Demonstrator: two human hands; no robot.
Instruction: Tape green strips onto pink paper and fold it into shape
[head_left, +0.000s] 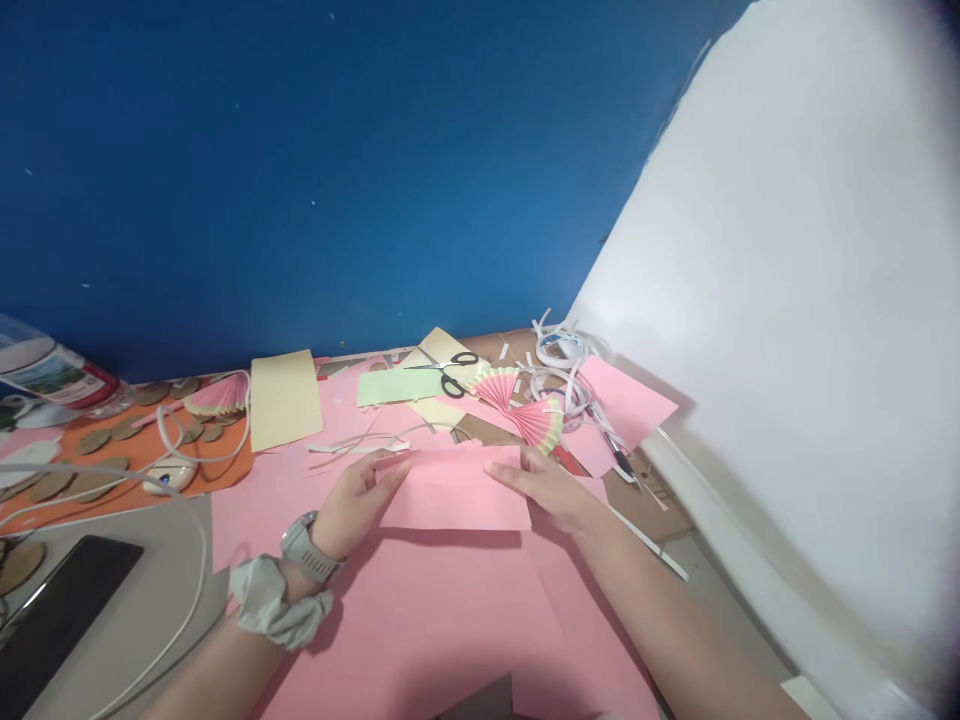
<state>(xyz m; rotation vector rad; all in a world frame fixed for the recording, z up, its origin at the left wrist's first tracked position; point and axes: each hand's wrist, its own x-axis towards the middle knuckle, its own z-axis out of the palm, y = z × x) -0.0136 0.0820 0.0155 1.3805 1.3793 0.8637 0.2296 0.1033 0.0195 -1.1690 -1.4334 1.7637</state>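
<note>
I hold a small pink paper rectangle (454, 490) by both short ends, a little above a large pink sheet (420, 610) on the table. My left hand (360, 500), with a grey watch and a scrunchie at the wrist, pinches the left edge. My right hand (544, 485) pinches the right edge. Just beyond the paper lie two folded pink paper fans (499, 385) (540, 420) and black-handled scissors (450, 372).
Cream paper (281, 398), green paper (390, 386) and white paper strips (559, 360) litter the far side. On the left are an orange sheet with brown discs (97, 470), a white cable (191, 560), a black phone (64, 610) and a bottle (52, 375). A white wall (787, 330) stands at the right.
</note>
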